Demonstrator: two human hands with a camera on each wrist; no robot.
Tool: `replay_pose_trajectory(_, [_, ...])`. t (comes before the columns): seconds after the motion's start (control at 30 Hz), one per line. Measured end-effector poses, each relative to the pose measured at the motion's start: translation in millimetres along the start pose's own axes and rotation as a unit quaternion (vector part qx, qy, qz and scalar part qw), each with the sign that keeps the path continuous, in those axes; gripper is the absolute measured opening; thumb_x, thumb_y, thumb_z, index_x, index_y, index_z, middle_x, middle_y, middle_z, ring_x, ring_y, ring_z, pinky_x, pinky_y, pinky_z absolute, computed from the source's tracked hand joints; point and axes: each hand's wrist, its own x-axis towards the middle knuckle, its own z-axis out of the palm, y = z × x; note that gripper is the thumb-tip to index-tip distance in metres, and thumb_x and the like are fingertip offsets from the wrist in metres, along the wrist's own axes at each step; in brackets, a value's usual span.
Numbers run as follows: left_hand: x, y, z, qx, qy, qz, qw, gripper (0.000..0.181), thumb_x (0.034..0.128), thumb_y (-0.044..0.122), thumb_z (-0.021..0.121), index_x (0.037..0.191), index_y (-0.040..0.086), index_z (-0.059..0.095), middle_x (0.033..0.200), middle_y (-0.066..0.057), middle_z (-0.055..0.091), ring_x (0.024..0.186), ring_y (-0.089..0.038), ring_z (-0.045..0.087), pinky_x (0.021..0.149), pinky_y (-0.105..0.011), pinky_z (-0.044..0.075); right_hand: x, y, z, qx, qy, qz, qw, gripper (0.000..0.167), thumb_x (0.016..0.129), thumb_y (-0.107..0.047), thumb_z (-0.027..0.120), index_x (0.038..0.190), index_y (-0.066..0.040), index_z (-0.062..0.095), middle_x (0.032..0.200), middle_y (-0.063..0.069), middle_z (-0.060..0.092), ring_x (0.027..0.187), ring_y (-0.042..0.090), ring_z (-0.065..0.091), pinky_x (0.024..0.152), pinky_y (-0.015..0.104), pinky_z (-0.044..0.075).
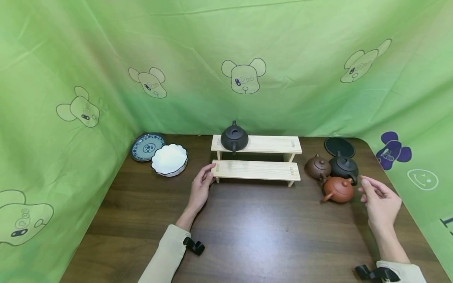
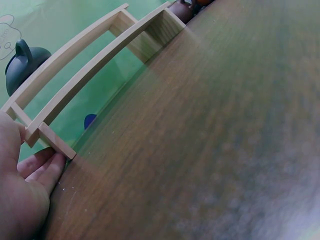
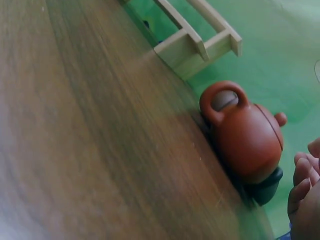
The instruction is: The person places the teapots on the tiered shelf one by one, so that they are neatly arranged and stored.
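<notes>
Pale-wood shelf point(image 1: 256, 169) meets the left hand point(image 1: 201, 188), loose fingers touching its left end; beyond its other end, the right hand point(image 1: 381, 202), narrowly curled, apparently empty, hangs beside the black teapot point(image 1: 343, 168) and orange teapot point(image 1: 338, 190), seemingly reaching; grasping calls for parted fingers.

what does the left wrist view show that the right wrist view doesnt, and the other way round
Only the left wrist view shows the left hand, touching the end of the stand, and the black teapot standing on it. Only the right wrist view shows the right hand and part of a second black teapot, mostly hidden behind the orange teapot. Both share the stand, the table, the green cloth and the orange teapot, though the left wrist view catches just a sliver of it at the top edge.
</notes>
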Motion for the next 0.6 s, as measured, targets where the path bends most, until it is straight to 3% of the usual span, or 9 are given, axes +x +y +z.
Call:
replay_pose_trajectory(0.1, [-1.1,-0.2,-0.4,-0.002,-0.002,0.002,1.0000,0.037,0.1189,0.021,0.054,0.152,0.009,0.065,0.150,-0.021,0.067,0.131,-0.023,0.068,0.108,-0.036,0.062,2.8,1.7,-3.2,-0.012,0.000,0.023,0.9997,0.011,0.099,0.000,0.081,0.107,-0.002,0.087,0.065,-0.001,0.074,0.043,0.007,0.055,0.038,0.015,0.042])
replay_pose_trajectory(0.2, [0.5,-7.7,-1.4,-0.004,0.002,-0.018,0.9998,0.036,0.1185,0.023,0.056,0.151,0.013,0.067,0.151,-0.015,0.067,0.131,-0.020,0.068,0.108,-0.033,0.062,4.7,3.1,-5.9,-0.025,-0.009,0.053,0.9982,0.012,0.100,-0.001,0.080,0.105,-0.009,0.088,0.066,-0.003,0.075,0.044,0.007,0.056,0.039,0.015,0.042])
replay_pose_trajectory(0.33, [0.6,-5.2,-1.0,-0.008,0.005,-0.038,0.9992,0.035,0.1176,0.027,0.058,0.150,0.018,0.069,0.150,-0.008,0.069,0.131,-0.015,0.067,0.108,-0.030,0.061,6.5,5.9,-8.5,-0.040,-0.038,0.072,0.9959,0.017,0.103,-0.002,0.077,0.104,-0.015,0.088,0.068,-0.005,0.075,0.046,0.006,0.057,0.040,0.014,0.043])
replay_pose_trajectory(0.5, [-4.0,19.6,3.8,0.011,0.002,-0.015,0.9998,0.037,0.1189,0.019,0.054,0.152,0.006,0.064,0.150,-0.022,0.067,0.132,-0.023,0.067,0.110,-0.038,0.061,9.5,9.9,-11.5,-0.055,-0.066,0.069,0.9939,0.021,0.105,-0.003,0.075,0.104,-0.020,0.087,0.069,-0.006,0.076,0.048,0.004,0.059,0.040,0.014,0.043])
replay_pose_trajectory(0.6, [-5.4,30.2,6.2,0.012,0.004,-0.033,0.9994,0.037,0.1189,0.014,0.052,0.152,0.003,0.063,0.152,-0.022,0.065,0.134,-0.025,0.065,0.113,-0.040,0.060,11.9,11.2,-14.6,-0.065,-0.088,0.069,0.9916,0.024,0.106,-0.004,0.074,0.103,-0.024,0.086,0.070,-0.007,0.076,0.049,0.004,0.060,0.040,0.014,0.044])
